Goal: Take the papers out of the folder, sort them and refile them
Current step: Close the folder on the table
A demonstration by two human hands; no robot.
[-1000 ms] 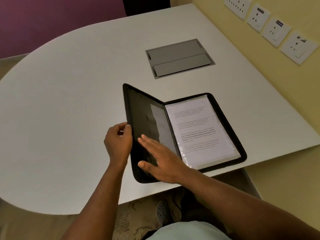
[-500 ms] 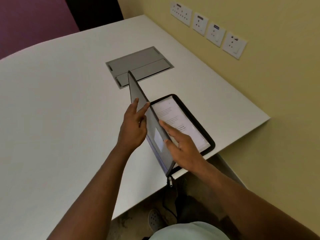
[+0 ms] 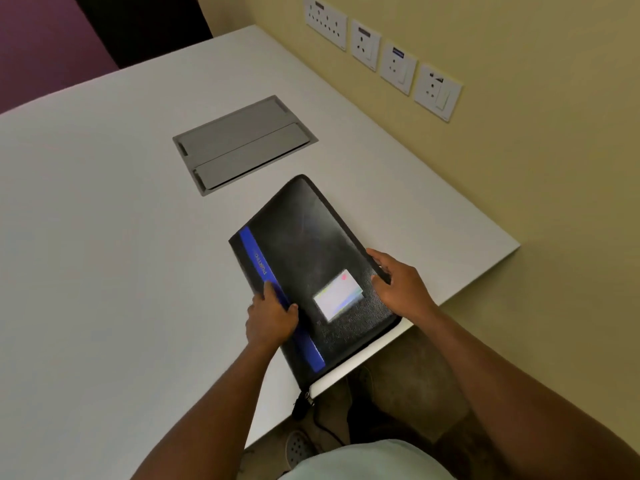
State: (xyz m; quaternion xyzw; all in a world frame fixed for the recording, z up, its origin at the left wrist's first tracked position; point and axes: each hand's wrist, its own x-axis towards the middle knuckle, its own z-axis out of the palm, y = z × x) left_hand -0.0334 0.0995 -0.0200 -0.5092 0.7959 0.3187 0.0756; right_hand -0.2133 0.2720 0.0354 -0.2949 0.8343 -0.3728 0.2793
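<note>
With the closed folder (image 3: pixel 311 271) lying at the worktop's (image 3: pixel 104 237) lower-right edge, left hand (image 3: pixel 272 318) gripping its spine and right hand (image 3: pixel 398 285) curled over its outer edge, square both covers before zipping.

A black folder (image 3: pixel 311 271) lies closed on the white table (image 3: pixel 104 237), just right of the frame's centre, its near end reaching the table's front edge. A blue stripe (image 3: pixel 280 299) runs along its left side, and a small pale label (image 3: pixel 337 295) sits on the cover, blurred. The left hand (image 3: pixel 272 318) grips the folder's left edge over the stripe, thumb on top. The right hand (image 3: pixel 398 282) holds the right edge, fingers curled over the rim. A zip pull (image 3: pixel 304 403) hangs below the near corner. Above the folder, a grey hatch (image 3: pixel 242 143) is set into the table. Four wall sockets (image 3: pixel 381 53) line the yellow wall (image 3: pixel 536 133) at upper right.
</note>
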